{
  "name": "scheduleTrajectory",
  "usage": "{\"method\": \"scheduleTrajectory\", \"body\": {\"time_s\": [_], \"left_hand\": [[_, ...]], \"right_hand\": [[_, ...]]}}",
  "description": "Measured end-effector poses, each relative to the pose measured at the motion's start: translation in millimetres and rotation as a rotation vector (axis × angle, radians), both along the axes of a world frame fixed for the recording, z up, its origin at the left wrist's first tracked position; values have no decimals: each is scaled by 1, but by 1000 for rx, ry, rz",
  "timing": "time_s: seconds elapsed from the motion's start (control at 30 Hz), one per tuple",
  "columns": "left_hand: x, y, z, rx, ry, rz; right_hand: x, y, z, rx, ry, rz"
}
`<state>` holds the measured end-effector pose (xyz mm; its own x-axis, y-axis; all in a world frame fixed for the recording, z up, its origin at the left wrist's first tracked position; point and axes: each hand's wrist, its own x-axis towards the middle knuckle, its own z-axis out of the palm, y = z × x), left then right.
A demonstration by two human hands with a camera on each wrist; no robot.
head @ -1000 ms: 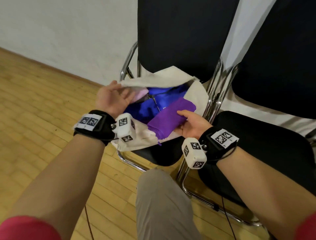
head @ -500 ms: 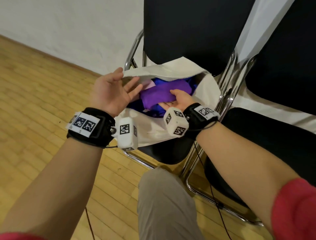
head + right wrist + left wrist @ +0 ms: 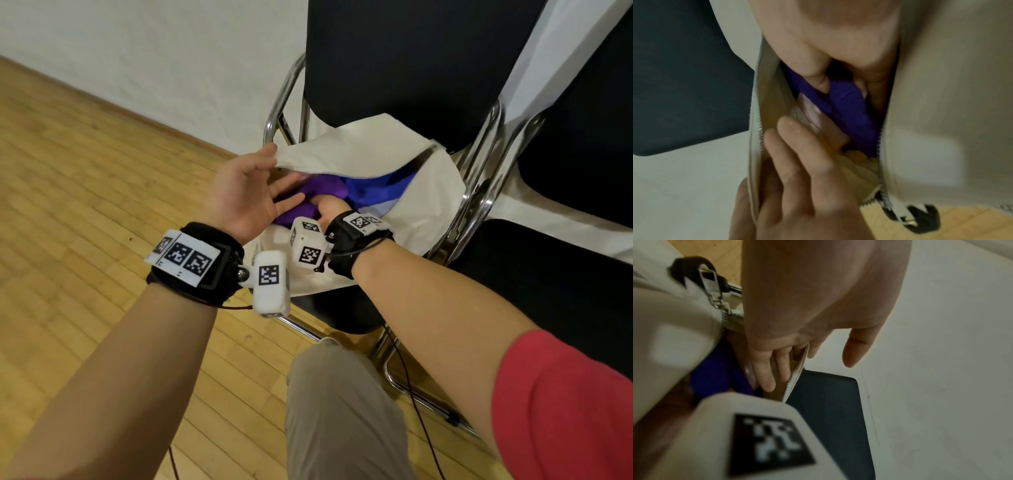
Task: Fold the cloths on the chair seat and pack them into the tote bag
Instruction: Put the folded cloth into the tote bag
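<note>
A cream zip tote bag [image 3: 428, 212] lies open-mouthed on the black chair seat [image 3: 337, 308]. My left hand [image 3: 263, 186] lifts the bag's upper flap, with straight fingers [image 3: 801, 155] along its inside and the thumb apart from it. My right hand [image 3: 330, 207] reaches into the mouth, and its thumb [image 3: 813, 68] and fingers pinch a folded purple cloth [image 3: 322, 186] [image 3: 851, 104]. A blue cloth [image 3: 373, 188] lies deeper in the bag on the right. Pink cloth [image 3: 809, 105] and yellow cloth [image 3: 857, 162] show beside the purple one.
The chair has a black backrest [image 3: 394, 61] and chrome tube frame [image 3: 284, 99]. A second black chair [image 3: 548, 281] stands close on the right. My knee in beige trousers [image 3: 342, 411] is below the seat. Wood floor [image 3: 85, 205] lies left, with a white wall behind.
My right hand has carried the purple cloth from the bag's front edge leftward and down into the mouth. My left hand has stayed at the flap, which now hangs lower over the opening.
</note>
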<state>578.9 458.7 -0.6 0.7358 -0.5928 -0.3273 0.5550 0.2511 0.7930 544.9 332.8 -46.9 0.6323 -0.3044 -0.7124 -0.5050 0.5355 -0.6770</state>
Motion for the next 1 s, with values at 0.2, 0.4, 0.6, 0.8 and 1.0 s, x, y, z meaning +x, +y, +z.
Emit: {"method": "scheduleTrajectory", "body": {"time_s": [0.2, 0.4, 0.6, 0.8, 1.0], "left_hand": [[1, 0, -1, -68, 19, -13], [8, 6, -2, -33, -10, -39], [7, 5, -6, -44, 10, -80], [8, 5, -7, -64, 17, -126], [1, -1, -8, 68, -61, -157]], "right_hand": [[9, 5, -8, 1, -33, 32], [11, 7, -20, 51, -16, 46], [3, 7, -33, 129, -30, -59], [-3, -3, -42, 198, 12, 17], [-3, -15, -39, 292, -70, 24]]}}
